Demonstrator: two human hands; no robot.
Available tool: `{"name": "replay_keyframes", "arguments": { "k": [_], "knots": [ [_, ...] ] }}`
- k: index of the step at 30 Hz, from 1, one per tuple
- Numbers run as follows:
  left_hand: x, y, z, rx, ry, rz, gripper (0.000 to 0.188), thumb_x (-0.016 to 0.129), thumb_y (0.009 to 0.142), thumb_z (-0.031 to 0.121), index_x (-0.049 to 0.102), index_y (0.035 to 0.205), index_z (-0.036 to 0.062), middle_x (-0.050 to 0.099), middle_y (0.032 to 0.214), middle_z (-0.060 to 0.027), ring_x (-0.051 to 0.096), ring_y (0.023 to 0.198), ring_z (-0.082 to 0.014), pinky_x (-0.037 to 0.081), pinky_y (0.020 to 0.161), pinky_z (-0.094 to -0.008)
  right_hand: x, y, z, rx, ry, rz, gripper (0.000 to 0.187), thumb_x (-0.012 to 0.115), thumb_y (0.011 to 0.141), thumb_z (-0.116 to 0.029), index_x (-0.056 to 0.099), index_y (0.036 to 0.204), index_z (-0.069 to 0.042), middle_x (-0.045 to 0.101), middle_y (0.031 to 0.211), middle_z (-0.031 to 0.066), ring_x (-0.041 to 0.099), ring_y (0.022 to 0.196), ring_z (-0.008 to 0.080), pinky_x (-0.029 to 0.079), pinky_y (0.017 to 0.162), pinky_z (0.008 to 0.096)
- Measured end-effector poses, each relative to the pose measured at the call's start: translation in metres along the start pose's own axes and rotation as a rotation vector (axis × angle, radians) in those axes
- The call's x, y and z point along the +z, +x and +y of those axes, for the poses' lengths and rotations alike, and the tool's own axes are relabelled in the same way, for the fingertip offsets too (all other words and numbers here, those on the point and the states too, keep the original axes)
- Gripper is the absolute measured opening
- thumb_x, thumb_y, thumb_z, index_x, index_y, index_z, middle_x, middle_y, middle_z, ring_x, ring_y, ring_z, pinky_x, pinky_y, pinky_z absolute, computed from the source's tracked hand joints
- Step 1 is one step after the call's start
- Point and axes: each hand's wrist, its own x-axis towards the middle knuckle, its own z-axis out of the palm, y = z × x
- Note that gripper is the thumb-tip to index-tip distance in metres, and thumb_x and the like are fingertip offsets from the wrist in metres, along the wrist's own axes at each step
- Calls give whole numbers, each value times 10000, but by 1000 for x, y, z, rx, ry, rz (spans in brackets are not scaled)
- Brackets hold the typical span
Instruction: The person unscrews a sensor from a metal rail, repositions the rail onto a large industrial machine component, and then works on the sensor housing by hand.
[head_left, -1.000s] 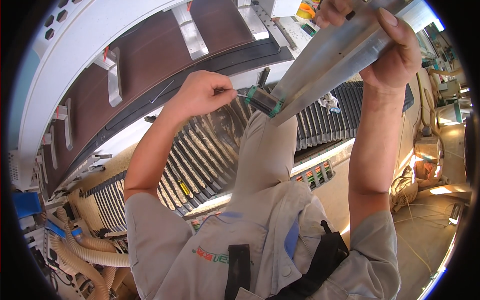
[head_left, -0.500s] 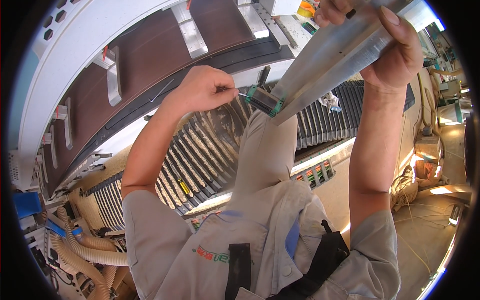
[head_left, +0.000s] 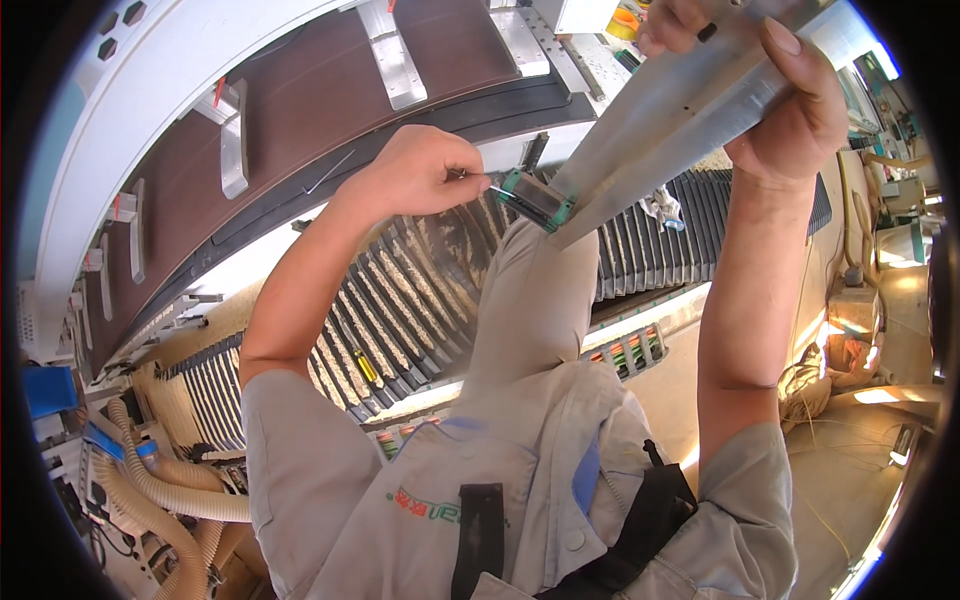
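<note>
Bar [head_left: 675,120] right of hex key [head_left: 334,169]; hoses [head_left: 190,499] far lower left.

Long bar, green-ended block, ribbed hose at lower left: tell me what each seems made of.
Long bar: likely bare aluminium with a dull, brushed finish, by its silvery-grey sheen.
Green-ended block: the ends look like plastic, by their even green; the middle is unclear.
Ribbed hose: probably flexible plastic, matte, by its beige ridges and curving run.

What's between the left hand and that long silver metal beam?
In the head view: a thin metal rod, then a dark rectangular block with green ends.
</note>
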Motion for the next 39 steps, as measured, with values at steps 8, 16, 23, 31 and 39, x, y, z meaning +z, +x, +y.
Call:
{"name": "replay_keyframes", "arguments": {
  "k": [8, 16, 23, 31, 39],
  "knots": [
    [-2, -10, 14, -115, -62, 54, 140, 743, 897, 192, 716, 843, 66, 628, 679, -56, 563, 565, -173, 426, 527, -301, -11, -4, 3, 10, -113, 92, 698, 703, 834, -359, 502, 1396, 3, 595, 878, 95, 634, 791, 241, 541, 750, 392],
    [25, -11, 46, -33, 149, 198, 176, 740, 876, 222, 675, 763, 105, 633, 704, -49, 630, 646, -286, 471, 553, -392, -21, 0, 8, -19, -106, 74, 705, 719, 840, -358, 479, 1393, 8, 604, 878, 99, 640, 792, 239, 561, 784, 407],
    [41, -4, 61, -10, 233, 200, 193, 729, 870, 227, 643, 739, 116, 603, 676, -35, 619, 625, -285, 470, 536, -409, -17, -2, 3, 15, -97, 87, 705, 739, 829, -358, 493, 1377, 11, 609, 880, 93, 643, 792, 238, 564, 781, 397],
    [38, -12, 63, -46, 330, 259, 204, 739, 868, 221, 627, 734, 116, 592, 667, -32, 615, 606, -279, 460, 517, -403, -18, -4, 2, -13, -47, 48, 697, 743, 829, -354, 507, 1366, 21, 620, 889, 98, 651, 802, 243, 563, 784, 390],
    [28, -19, 56, -49, 312, 304, 198, 759, 854, 193, 626, 738, 105, 589, 675, -42, 614, 610, -285, 452, 517, -401, -32, -3, 9, -33, -26, 7, 599, 717, 864, -316, 521, 1325, 11, 642, 884, 112, 664, 791, 238, 567, 787, 381]
  ]
}}
